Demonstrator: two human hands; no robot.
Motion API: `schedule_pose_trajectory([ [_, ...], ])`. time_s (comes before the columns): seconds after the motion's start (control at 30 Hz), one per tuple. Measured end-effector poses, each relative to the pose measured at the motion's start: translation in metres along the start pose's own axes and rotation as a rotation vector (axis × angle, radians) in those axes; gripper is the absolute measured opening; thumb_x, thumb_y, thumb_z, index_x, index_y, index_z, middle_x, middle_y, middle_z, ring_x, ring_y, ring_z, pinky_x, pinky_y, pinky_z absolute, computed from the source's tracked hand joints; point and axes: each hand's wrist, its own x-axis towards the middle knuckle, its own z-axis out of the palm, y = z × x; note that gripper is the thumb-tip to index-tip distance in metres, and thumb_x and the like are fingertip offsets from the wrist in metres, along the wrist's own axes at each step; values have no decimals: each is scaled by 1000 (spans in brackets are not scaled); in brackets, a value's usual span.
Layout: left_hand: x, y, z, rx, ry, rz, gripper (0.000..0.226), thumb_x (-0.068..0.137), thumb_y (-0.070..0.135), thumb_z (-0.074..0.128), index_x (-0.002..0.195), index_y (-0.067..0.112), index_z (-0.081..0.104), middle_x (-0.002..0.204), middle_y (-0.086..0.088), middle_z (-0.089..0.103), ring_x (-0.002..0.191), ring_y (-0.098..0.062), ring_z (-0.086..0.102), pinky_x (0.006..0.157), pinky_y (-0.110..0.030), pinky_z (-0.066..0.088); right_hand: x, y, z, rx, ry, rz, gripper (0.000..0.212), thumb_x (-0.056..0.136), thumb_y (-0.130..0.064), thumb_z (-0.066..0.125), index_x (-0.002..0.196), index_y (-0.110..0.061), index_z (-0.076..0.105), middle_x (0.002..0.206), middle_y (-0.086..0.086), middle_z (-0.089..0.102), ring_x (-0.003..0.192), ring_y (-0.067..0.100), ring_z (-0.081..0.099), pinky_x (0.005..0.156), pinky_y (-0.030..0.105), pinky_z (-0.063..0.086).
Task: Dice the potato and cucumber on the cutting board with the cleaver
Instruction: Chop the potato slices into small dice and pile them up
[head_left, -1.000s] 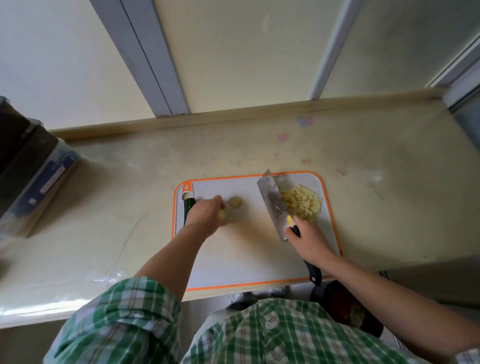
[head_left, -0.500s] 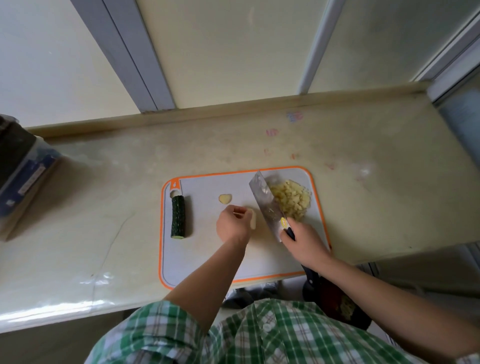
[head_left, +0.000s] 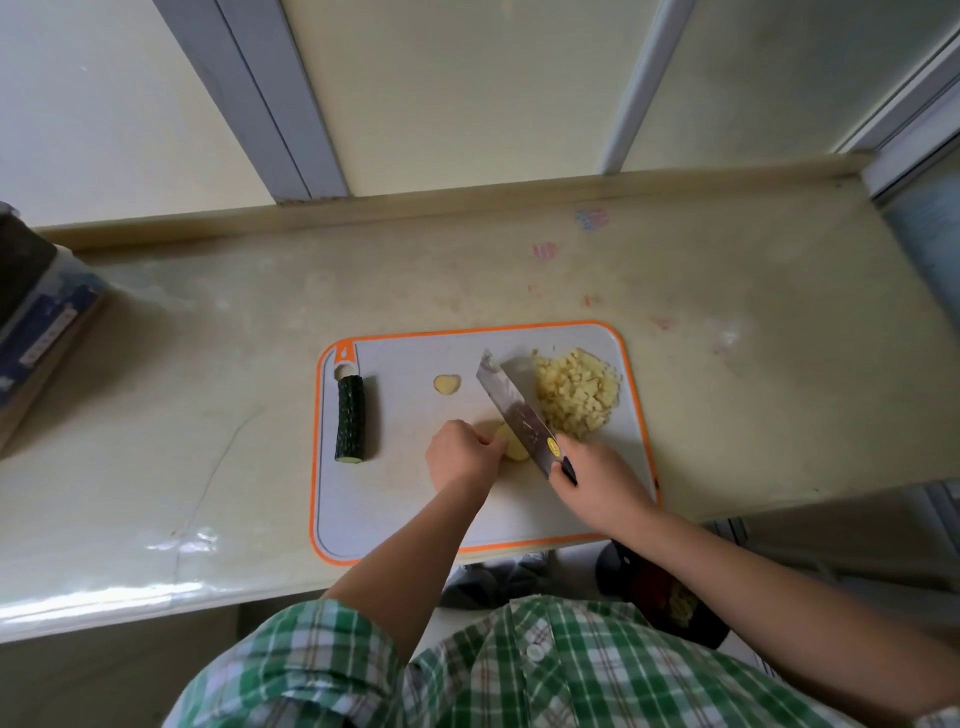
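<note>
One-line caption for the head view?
Left hand holds a potato piece beside the cleaver gripped by the right hand; cucumber lies undiced.

The pale surface (head_left: 727, 415) before me runs to a low lip (head_left: 467, 200) under cream panels (head_left: 467, 78) split by grey strips (head_left: 270, 93). Faded pink marks (head_left: 544, 251) stain it; light glares off its front edge (head_left: 104, 587). A box (head_left: 36, 322) sits far left.

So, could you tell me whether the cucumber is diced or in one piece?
One piece: the cucumber lies intact near the cutting board's left edge, untouched.
</note>
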Motion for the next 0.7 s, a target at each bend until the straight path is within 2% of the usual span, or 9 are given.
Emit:
schedule_pose_trajectory([
  [0.2, 3, 1, -1, 44, -24, -1, 24, 83, 33, 65, 84, 10, 72, 80, -5, 71, 84, -20, 67, 77, -30, 50, -2, 0, 11, -55, -30, -9, 7, 90, -19, 46, 85, -16, 43, 72, 16, 59, 71, 39, 57, 54, 34, 31],
  [0.4, 2, 2, -3, 76, -43, 11, 24, 82, 33, 64, 85, 10, 72, 81, -5, 72, 84, -20, 67, 77, -30, 52, 6, -6, 13, -18, 48, 3, 9, 92, -18, 47, 90, -11, 52, 68, 15, 60, 65, 37, 58, 53, 32, 30],
  [0.5, 2, 3, -5, 82, -50, 17, 25, 81, 32, 64, 86, 10, 72, 81, -6, 72, 85, -21, 67, 80, -33, 53, 4, -5, 8, 32, 64, 19, 7, 91, -17, 49, 85, -14, 48, 62, 14, 56, 61, 38, 56, 52, 32, 28],
  [0.57, 2, 2, -4, 77, -52, 16, 24, 81, 32, 66, 85, 10, 72, 81, -7, 72, 84, -21, 68, 79, -33, 53, 2, -4, 4, 43, 47, 16, 14, 90, -17, 50, 80, -20, 41, 62, 14, 55, 62, 39, 55, 51, 34, 31],
  [0.7, 3, 1, -3, 44, -48, 6, 22, 82, 33, 69, 84, 13, 73, 78, -6, 72, 81, -21, 69, 77, -32, 54, -4, 1, 1, 2, -6, 11, 12, 89, -19, 49, 79, -14, 44, 62, 12, 53, 64, 39, 55, 52, 34, 32],
])
